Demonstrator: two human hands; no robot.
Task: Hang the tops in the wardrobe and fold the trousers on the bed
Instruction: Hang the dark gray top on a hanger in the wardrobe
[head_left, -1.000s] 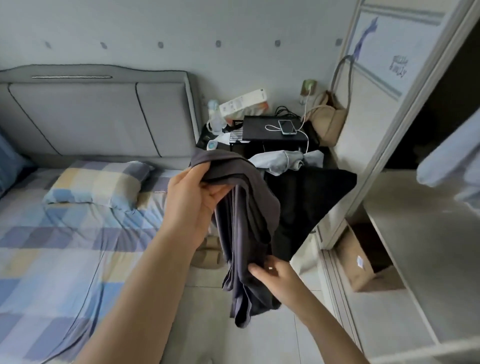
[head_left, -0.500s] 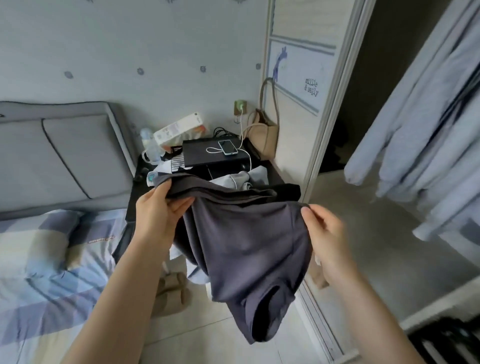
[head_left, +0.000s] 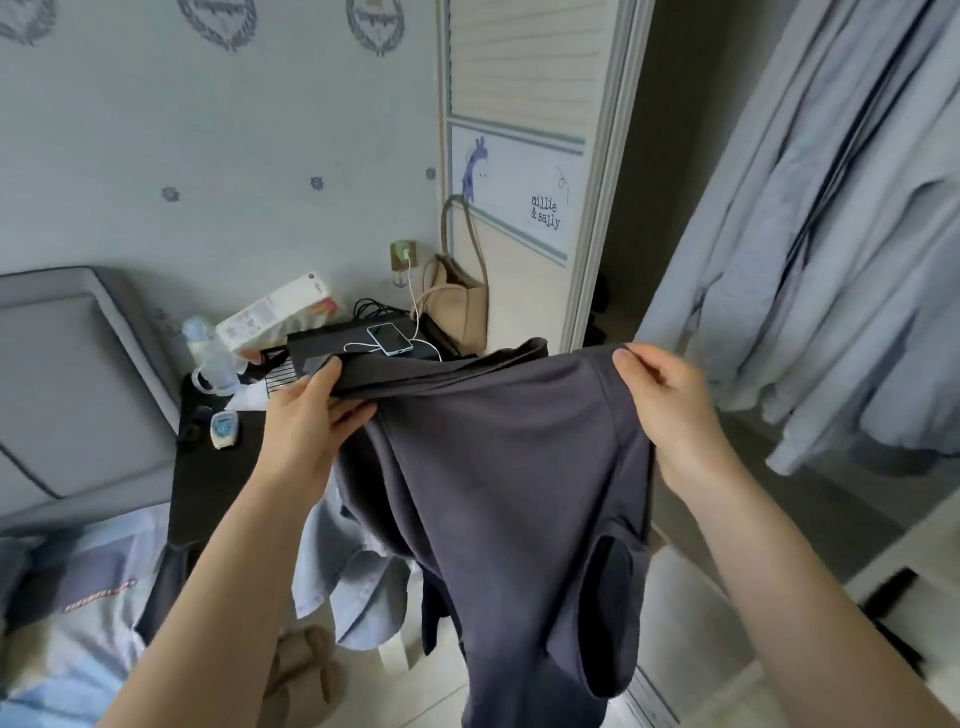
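A soft, matte dark grey jersey top (head_left: 498, 499) hangs spread between both hands in front of the open wardrobe; the left hand (head_left: 306, 421) and right hand (head_left: 670, 405) each pinch its upper edge, fabric draping down in loose folds.

one dark grey top (head_left: 498, 467), two hands: left hand (head_left: 306, 421), right hand (head_left: 670, 400). one phone (head_left: 390, 339), one beige bag (head_left: 460, 304), one baby bottle (head_left: 210, 353), one white box (head_left: 275, 314).
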